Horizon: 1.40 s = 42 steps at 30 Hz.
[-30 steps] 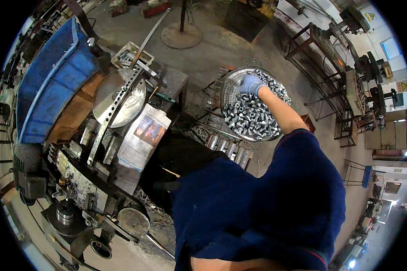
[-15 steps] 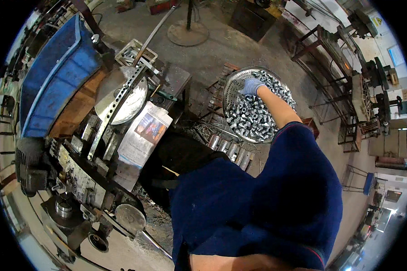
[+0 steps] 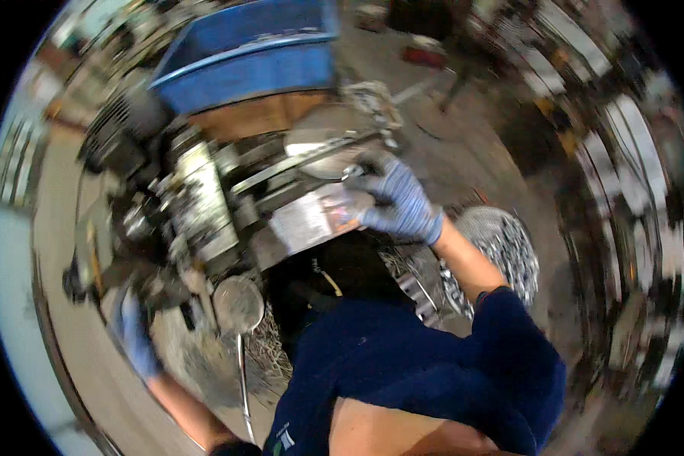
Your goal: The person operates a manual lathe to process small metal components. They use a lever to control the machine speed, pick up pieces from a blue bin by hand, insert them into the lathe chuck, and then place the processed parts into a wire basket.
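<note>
My right hand (image 3: 399,199), in a blue-grey knit glove, is above the newspaper (image 3: 319,215) at the machine. A small shiny metal part (image 3: 352,172), which looks like a nut, is pinched between its fingertips. On the left, my gloved left hand (image 3: 135,330) is beside the lower end of the machine (image 3: 205,205); its fingers are smeared by motion. The round perforated basin (image 3: 475,220) stands right of my right forearm, filled with similar metal nuts (image 3: 513,254).
Behind the machine stands a blue bin (image 3: 258,72). A round metal pedal-like plate (image 3: 238,304) on a rod is near my left forearm. Metal shavings (image 3: 270,342) lie around it. Cylindrical metal pieces (image 3: 418,298) lie beside the basin.
My right hand has left the basin and moved left to the machine, carrying a metal nut. My left hand has come into view. The whole view has swung left.
</note>
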Motion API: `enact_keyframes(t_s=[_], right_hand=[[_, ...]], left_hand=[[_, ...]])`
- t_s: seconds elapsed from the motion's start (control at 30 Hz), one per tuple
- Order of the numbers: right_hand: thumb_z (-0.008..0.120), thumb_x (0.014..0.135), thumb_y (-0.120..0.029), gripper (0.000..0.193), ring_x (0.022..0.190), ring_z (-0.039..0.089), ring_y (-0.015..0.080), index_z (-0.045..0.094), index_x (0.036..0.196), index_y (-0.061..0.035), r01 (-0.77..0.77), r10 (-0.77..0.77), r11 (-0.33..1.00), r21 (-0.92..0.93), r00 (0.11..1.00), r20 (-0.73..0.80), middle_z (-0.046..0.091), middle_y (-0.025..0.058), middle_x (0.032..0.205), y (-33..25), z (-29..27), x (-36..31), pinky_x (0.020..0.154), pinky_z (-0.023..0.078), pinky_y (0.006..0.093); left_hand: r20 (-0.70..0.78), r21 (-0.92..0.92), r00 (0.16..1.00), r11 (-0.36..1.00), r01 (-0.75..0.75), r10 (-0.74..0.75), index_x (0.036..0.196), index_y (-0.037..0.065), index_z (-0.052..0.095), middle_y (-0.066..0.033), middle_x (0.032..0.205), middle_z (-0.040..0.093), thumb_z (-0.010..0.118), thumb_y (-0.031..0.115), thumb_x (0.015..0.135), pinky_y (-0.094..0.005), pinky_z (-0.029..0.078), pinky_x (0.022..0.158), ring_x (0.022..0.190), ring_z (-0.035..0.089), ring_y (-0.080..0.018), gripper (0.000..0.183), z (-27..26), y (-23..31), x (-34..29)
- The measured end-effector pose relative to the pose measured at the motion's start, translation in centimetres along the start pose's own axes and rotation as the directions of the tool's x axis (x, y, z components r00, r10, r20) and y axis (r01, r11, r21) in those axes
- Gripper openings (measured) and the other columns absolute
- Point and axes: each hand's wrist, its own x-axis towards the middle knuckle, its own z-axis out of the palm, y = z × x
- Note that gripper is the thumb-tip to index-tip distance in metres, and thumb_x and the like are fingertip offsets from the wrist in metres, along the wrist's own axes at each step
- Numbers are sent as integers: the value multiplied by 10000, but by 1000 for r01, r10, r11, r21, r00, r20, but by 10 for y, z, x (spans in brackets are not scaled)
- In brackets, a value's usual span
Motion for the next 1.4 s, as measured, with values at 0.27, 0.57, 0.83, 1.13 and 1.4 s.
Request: enact_keyframes(t_s=[0.27, 0.57, 0.83, 1.13, 1.4], right_hand=[[717, 664, -365, 397, 1007, 533, 360, 651, 968, -119, 420, -428, 863, 280, 903, -35, 538, 187, 1071, -111, 73, 97, 940, 377, 503], [766, 660, -273, 372, 914, 594, 308, 652, 962, -88, 267, -380, 859, 437, 904, 195, 518, 180, 1133, -124, 95, 109, 786, 492, 378], [700, 715, -419, 421, 963, 580, 359, 686, 851, -20, 333, -467, 846, 416, 839, 280, 579, 237, 1042, -141, 136, 164, 852, 477, 393], [642, 681, -554, 584, 804, 624, 359, 674, 841, 7, 452, -154, 858, -243, 679, 718, 635, 220, 820, -151, 243, 252, 760, 501, 409], [659, 701, -521, 531, 763, 640, 345, 672, 836, -7, 232, -86, 961, -151, 770, 633, 637, 218, 767, -139, 271, 252, 696, 513, 396]], left_hand=[[460, -580, 880, 710, 399, -119, 1079, 26, 577, -73, 869, 644, 561, 388, 893, -251, 498, 672, 751, 620, -163, 407, 129, -7, 0], [245, -397, 969, 909, 126, -28, 926, 6, 656, -41, 758, 646, 622, 257, 859, -228, 477, 590, 670, 583, -84, 262, 97, -8, 9], [218, 45, 966, 987, -152, 138, 902, -15, 672, -42, 738, 630, 600, 312, 866, -248, 456, 644, 700, 554, -95, 336, 15, -13, 15], [-389, 600, 902, 795, 94, 186, 914, 5, 651, -84, 776, 658, 628, 192, 854, -284, 479, 655, 683, 604, -139, 198, -204, -89, -57], [-474, 730, 880, 546, 410, -27, 985, 20, 644, -197, 894, 652, 581, 385, 836, -395, 483, 745, 826, 626, -347, 400, -246, -165, -153]])
